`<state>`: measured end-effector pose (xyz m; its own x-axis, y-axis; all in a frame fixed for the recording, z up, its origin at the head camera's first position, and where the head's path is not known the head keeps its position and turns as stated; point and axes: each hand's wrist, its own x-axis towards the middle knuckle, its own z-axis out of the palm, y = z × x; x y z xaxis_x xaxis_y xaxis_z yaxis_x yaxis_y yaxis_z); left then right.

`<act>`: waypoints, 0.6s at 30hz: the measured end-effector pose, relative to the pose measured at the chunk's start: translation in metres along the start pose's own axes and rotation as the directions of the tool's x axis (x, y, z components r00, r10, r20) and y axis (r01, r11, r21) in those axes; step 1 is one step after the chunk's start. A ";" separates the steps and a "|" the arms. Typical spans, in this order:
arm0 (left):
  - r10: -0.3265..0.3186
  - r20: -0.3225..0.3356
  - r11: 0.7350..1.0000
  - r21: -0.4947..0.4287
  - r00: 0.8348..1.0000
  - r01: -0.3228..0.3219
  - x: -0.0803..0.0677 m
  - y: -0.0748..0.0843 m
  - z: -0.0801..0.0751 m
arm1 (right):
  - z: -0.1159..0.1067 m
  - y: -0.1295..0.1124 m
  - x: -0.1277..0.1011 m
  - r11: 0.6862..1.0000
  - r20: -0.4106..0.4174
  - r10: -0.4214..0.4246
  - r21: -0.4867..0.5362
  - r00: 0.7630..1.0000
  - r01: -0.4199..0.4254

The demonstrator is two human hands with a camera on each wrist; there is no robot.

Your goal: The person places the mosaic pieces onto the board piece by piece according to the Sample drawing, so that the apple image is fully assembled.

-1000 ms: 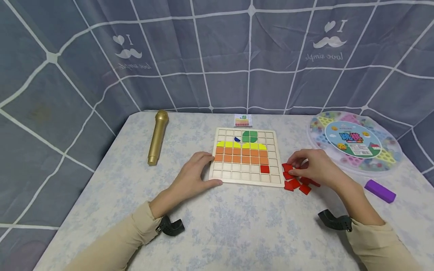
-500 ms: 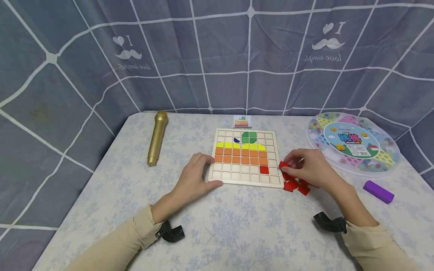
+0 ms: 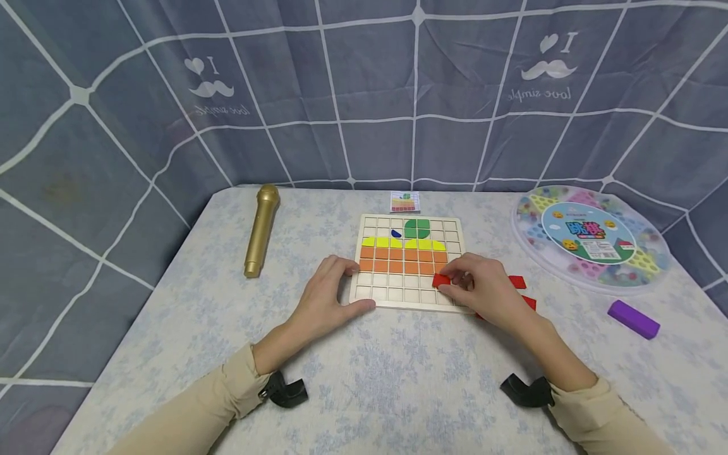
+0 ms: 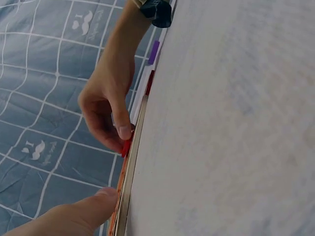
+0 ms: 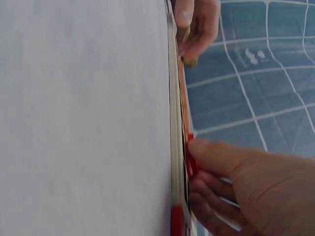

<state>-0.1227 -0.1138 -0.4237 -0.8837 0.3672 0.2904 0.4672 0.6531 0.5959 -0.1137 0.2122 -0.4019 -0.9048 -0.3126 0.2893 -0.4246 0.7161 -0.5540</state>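
Note:
A square wooden grid board (image 3: pixel 392 294) lies mid-table, bearing orange tiles (image 3: pixel 396 260), a yellow row (image 3: pixel 383 242), green pieces (image 3: pixel 417 229) and a dark blue piece (image 3: pixel 396 234). My left hand (image 3: pixel 318 300) touches its left edge with the fingertips, thumb at the near left corner. Over the board's right part, my right hand (image 3: pixel 486 292) pinches a red tile (image 3: pixel 440 280) between thumb and fingers, just below the orange rows. The left wrist view shows this red tile (image 4: pixel 127 146) tilted at the board's surface. Loose red tiles (image 3: pixel 517 282) lie right of the board, partly hidden by the right hand.
A small picture card (image 3: pixel 405 201) lies behind the board. At the left is a gold microphone (image 3: pixel 262 230). A round game box (image 3: pixel 529 253) sits back right, a purple block (image 3: pixel 634 319) in front of it. A grid-patterned curtain (image 3: pixel 375 151) hangs behind the table.
My right hand has picked a red tile from the loose pile and carried it left over the board. The left hand has stayed at the board's left edge.

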 end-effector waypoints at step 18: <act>-0.007 0.186 0.974 0.223 0.983 -0.035 0.003 -0.007 -0.003 | 0.022 -0.010 -0.001 0.997 -0.073 -0.049 -0.057 0.996 0.045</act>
<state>-0.1283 -0.1195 -0.4247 -0.8661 0.4794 0.1418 0.4928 0.7711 0.4032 -0.1093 0.1914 -0.4132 -0.8781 -0.3007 0.3723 -0.4620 0.7356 -0.4955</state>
